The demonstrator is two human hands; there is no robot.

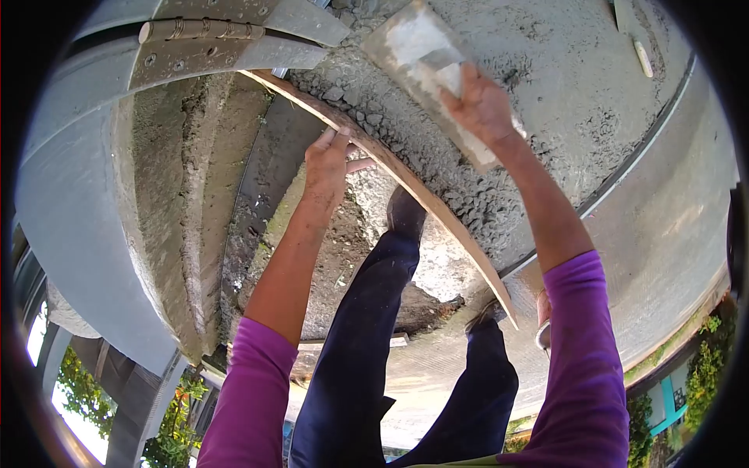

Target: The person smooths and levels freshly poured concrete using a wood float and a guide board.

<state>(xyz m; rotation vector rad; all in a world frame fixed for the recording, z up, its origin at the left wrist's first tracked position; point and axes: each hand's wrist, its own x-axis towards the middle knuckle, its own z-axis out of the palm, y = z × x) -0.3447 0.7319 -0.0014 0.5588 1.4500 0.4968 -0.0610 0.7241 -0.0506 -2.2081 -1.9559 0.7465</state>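
My right hand [482, 105] grips the handle of a flat rectangular plastering float [417, 51], whose blade lies on the wet grey concrete [562, 101] and is smeared with pale cement. My left hand [326, 162] pinches the near edge of a long, thin wooden board [413, 183]. This board runs along the near side of the concrete and looks bowed in this wide view. Coarse, crumbly concrete [468, 187] lies against its far side, while the surface farther back is smoother.
A pale handle [643, 59] lies on the concrete at upper right. A straight strip [636, 160] borders the right side. At upper left is a cord-wrapped rod [201, 30] on a plate. My dark shoes [406, 212] stand near the board, on rough ground [339, 246].
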